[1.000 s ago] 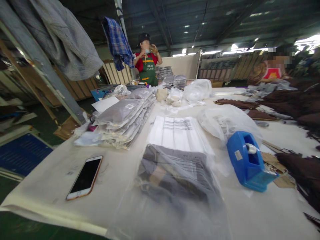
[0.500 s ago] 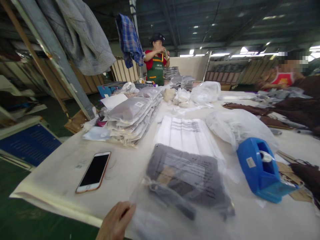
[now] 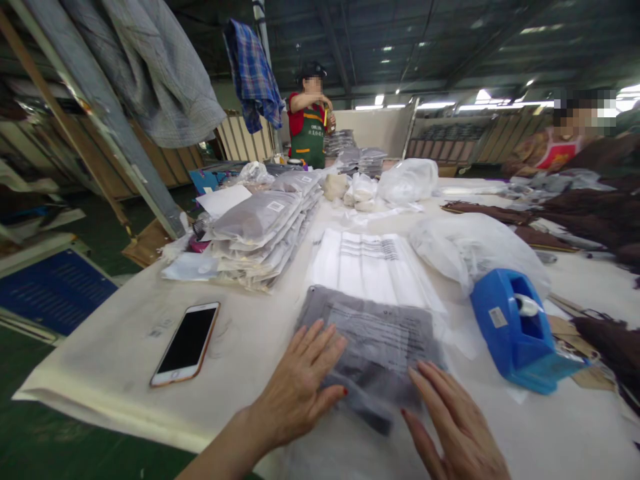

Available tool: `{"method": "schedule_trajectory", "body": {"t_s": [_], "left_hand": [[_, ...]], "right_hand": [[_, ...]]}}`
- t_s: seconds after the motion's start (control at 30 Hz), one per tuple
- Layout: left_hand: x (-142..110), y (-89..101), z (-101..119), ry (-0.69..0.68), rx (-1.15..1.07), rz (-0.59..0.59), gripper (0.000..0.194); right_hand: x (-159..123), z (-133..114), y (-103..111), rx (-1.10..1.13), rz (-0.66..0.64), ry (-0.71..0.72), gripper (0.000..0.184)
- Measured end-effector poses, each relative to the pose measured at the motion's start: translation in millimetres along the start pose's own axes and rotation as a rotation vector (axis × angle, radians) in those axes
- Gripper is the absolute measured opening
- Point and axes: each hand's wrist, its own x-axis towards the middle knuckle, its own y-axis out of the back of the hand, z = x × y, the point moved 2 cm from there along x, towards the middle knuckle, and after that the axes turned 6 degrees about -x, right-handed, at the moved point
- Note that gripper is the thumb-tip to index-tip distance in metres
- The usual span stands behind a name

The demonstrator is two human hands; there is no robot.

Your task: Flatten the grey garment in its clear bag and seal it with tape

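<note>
A folded dark grey garment in a clear printed plastic bag [image 3: 380,333] lies flat on the table in front of me. My left hand [image 3: 303,380] rests on the bag's left side, fingers spread and palm down. At the bag's right edge is my right hand [image 3: 450,420], also open, its fingertips on or just over the plastic. Neither hand grips anything. Just beyond the garment, flat white printed plastic bags [image 3: 370,263] are laid out, partly under the bagged garment.
Left of the bag lies a phone [image 3: 185,343]. Behind it rises a stack of bagged garments [image 3: 265,220]. A blue tape dispenser [image 3: 520,333] stands on the right, near a crumpled clear plastic bag [image 3: 480,250] and brown garments [image 3: 580,207]. Two people [image 3: 310,127] work across the table.
My left hand has moved from the bag's near left corner up onto the garment and opened flat. My right hand has come into view at the right side.
</note>
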Motion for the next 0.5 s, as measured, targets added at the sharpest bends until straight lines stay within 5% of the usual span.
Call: {"method": "schedule_trajectory", "body": {"t_s": [0.17, 0.37, 0.5], "left_hand": [[-7.9, -45.8, -37.8, 0.037, 0.104, -0.155, 0.069], [-41.2, -36.0, -54.2, 0.085, 0.191, -0.113, 0.069], [-68.9, -31.9, -57.3, 0.168, 0.226, -0.019, 0.059]], "right_hand": [[12.3, -2.3, -47.1, -0.206, -0.032, 0.009, 0.049], [-5.4, 7.7, -46.0, -0.195, -0.032, 0.074, 0.055], [-38.2, 36.6, -37.4, -0.235, -0.012, 0.083, 0.058]]}}
